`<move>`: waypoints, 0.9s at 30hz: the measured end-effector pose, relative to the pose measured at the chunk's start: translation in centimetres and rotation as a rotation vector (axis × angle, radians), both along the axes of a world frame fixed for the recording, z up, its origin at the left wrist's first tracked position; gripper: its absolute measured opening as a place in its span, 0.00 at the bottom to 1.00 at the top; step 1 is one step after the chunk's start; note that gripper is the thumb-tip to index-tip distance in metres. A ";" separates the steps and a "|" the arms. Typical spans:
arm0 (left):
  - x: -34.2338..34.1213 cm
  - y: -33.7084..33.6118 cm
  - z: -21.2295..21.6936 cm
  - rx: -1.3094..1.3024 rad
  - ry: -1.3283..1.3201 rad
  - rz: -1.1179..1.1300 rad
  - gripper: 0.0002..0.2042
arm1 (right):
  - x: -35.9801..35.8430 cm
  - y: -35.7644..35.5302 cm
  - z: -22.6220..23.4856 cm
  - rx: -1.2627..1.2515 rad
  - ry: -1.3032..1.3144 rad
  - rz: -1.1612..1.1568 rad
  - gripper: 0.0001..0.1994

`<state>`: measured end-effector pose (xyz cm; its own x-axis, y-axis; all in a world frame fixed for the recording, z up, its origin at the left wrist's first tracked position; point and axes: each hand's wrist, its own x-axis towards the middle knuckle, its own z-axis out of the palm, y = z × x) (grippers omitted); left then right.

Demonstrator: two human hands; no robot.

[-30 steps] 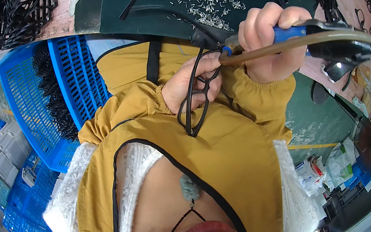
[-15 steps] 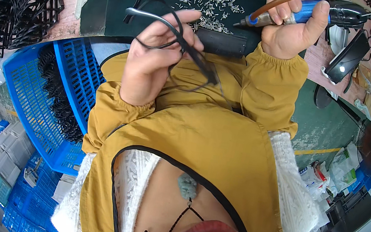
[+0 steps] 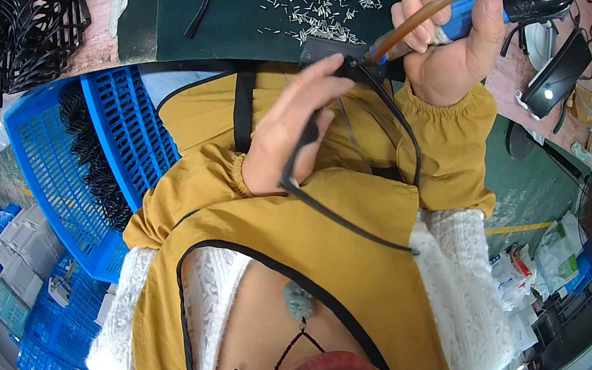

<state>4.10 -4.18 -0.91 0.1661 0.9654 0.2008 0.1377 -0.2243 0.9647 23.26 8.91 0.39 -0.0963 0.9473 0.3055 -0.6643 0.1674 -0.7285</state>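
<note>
Head view: black, thin-armed eyeglass frame (image 3: 308,136) lies along left hand (image 3: 285,132), gripped between thumb and extended fingers; its arms trail rightward over the apron. Upper hinge end sits by the tip of the blue-handled, brown-hosed driver (image 3: 462,18); contact unclear. Right hand (image 3: 444,61) wraps driver, palm up, tilted down-left.

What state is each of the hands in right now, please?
Left hand: holding glasses, some fingers extended.
Right hand: closed around a blue tool.
</note>
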 end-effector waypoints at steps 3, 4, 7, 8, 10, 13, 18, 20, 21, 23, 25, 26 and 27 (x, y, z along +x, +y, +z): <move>-0.6 -0.4 -0.1 0.033 0.064 -0.100 0.25 | -0.1 -0.3 0.3 -0.034 0.014 -0.069 0.20; -0.7 -0.4 -0.3 0.032 0.097 -0.114 0.26 | -0.2 -0.6 0.5 -0.075 0.053 -0.094 0.20; -1.0 -0.4 -0.9 0.046 0.113 -0.143 0.27 | -1.1 -0.5 0.9 -0.041 0.010 -0.068 0.21; -1.0 -0.3 -1.1 0.062 0.108 -0.126 0.27 | -1.5 -0.4 0.9 -0.005 -0.030 -0.043 0.21; -0.9 -0.3 -1.2 0.073 0.102 -0.120 0.26 | -2.2 0.2 0.6 0.065 0.184 0.021 0.19; -0.5 -0.1 -1.4 0.095 0.075 -0.062 0.24 | -2.6 0.9 -0.5 0.124 0.414 0.138 0.17; 0.0 0.0 -1.9 0.134 0.033 0.009 0.24 | -1.0 -0.4 -1.6 -0.118 0.065 0.005 0.14; -0.1 0.0 -2.0 0.205 0.058 -0.007 0.24 | -0.9 -1.2 -1.3 -0.141 0.055 0.023 0.15; -0.3 -0.2 -1.7 0.214 0.034 -0.016 0.24 | -0.9 -1.7 -0.9 -0.159 -0.017 -0.019 0.16; -1.3 0.3 -0.6 0.086 0.001 -0.097 0.22 | -0.9 -2.1 0.2 -0.153 -0.056 -0.046 0.19; -2.8 1.6 1.0 -0.051 -0.100 0.036 0.14 | -0.3 -1.9 1.4 -0.108 0.008 -0.118 0.19; -3.3 2.4 1.9 -0.125 -0.193 0.136 0.11 | 0.5 -1.7 1.8 -0.177 0.085 -0.163 0.18; -5.3 4.1 2.7 -0.165 -0.195 0.283 0.08 | 1.3 -1.2 2.0 -0.185 0.116 -0.186 0.16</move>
